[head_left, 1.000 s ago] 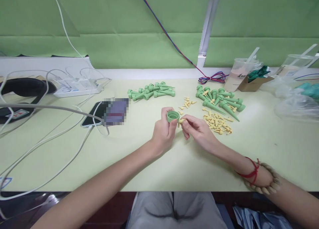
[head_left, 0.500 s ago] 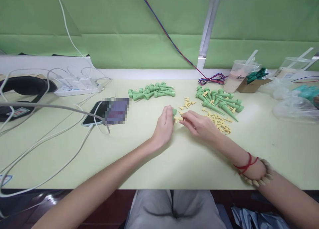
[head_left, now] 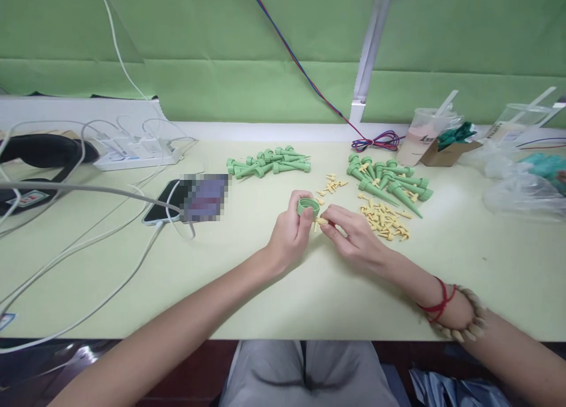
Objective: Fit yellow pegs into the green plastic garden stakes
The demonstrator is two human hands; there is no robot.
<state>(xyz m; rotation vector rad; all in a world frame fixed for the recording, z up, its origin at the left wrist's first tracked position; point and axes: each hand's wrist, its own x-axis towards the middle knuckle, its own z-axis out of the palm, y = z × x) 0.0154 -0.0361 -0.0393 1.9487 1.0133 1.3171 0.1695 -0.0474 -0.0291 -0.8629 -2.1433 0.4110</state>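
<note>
My left hand (head_left: 289,233) is wrapped round a green plastic watering spike (head_left: 308,205), its round threaded mouth turned up toward me. The lower part of that spike is hidden by my fingers and palm. Between thumb and fingertips, my right hand (head_left: 351,233) pinches a small yellow T-shaped valve (head_left: 319,222), close to the spike just below its mouth. Whether the valve touches the spike I cannot tell. Loose yellow valves (head_left: 387,219) lie in a heap beyond my right hand, with a smaller group (head_left: 332,186) further back.
Green spikes with yellow valves in some (head_left: 389,180) lie at the back right; other green spikes (head_left: 269,162) lie at the back centre. A phone (head_left: 165,203), white cables and a power strip (head_left: 137,156) occupy the left. A drink cup (head_left: 420,137) and small carton (head_left: 448,152) stand right.
My left hand has tilted the green spike so that its open mouth now faces me. My right hand has moved slightly down and toward me with the yellow valve.
</note>
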